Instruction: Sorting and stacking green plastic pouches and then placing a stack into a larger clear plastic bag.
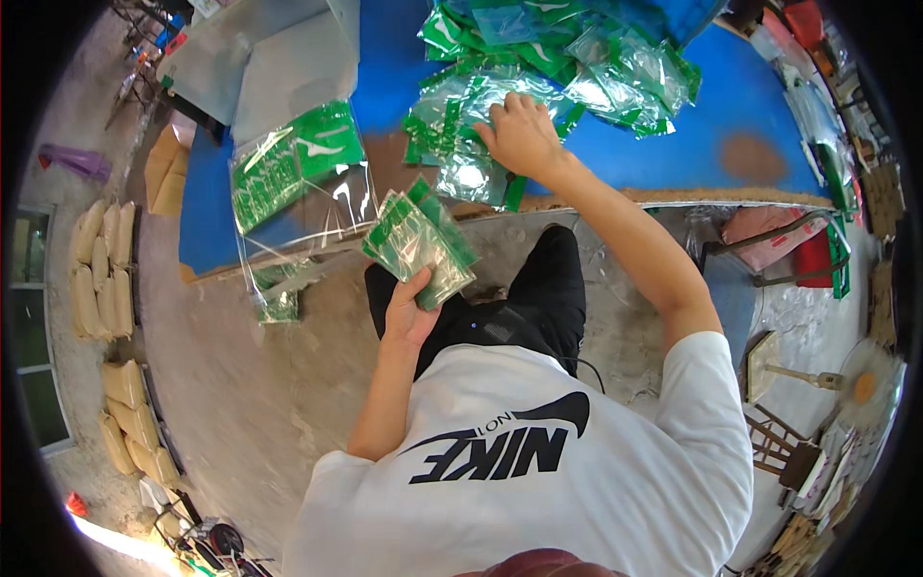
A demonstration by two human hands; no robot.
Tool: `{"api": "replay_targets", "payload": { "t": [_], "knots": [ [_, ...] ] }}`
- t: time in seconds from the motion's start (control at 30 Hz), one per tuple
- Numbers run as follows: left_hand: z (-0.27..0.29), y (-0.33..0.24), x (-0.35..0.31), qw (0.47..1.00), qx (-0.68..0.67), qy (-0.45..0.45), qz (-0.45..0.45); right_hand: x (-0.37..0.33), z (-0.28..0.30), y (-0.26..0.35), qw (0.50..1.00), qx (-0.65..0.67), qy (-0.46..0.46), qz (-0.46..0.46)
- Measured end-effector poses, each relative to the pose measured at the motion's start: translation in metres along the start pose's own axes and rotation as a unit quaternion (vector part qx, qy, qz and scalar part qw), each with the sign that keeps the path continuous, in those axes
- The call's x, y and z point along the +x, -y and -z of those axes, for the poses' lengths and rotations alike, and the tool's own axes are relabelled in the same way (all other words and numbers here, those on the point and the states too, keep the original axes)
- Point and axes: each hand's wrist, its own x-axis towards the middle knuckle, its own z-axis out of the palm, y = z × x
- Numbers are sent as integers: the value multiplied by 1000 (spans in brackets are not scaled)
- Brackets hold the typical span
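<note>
My left hand (411, 313) is closed around a small stack of green-and-clear plastic packets (423, 240), held over my lap in front of the table edge. Farther out, my right hand (522, 130) rests on a pile of similar packets (452, 106) on the blue table, its thumb apart from the fingers. Its fingertips touch the shiny plastic, and nothing shows lifted in it. More green packets (635, 82) are heaped beyond and to the right of that hand. Left of my left hand, a large clear bag (298, 173) with green printed panels hangs over the table edge.
The blue table (711, 144) has a worn brown front edge. A grey bin (293, 67) stands at its far left. A cardboard box (168, 168) and stacked tan sacks (103, 269) are on the left. To the right are a fan (863, 388) and a wooden stool (798, 462).
</note>
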Motion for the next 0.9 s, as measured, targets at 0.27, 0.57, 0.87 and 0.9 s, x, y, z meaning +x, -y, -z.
{"api": "replay_targets", "payload": {
  "t": [0.27,0.57,0.87,0.9],
  "knots": [
    [-11,10,1,999,14,17,33,14,-15,-61,977,207,-44,29],
    [-10,10,-4,994,-22,61,86,4,16,-43,957,234,-41,-166],
    [-42,8,7,998,-42,54,13,-119,37,101,739,605,-57,-290],
    [-43,7,8,1000,-12,3,-7,-125,34,96,711,646,4,-277]
  ]
}}
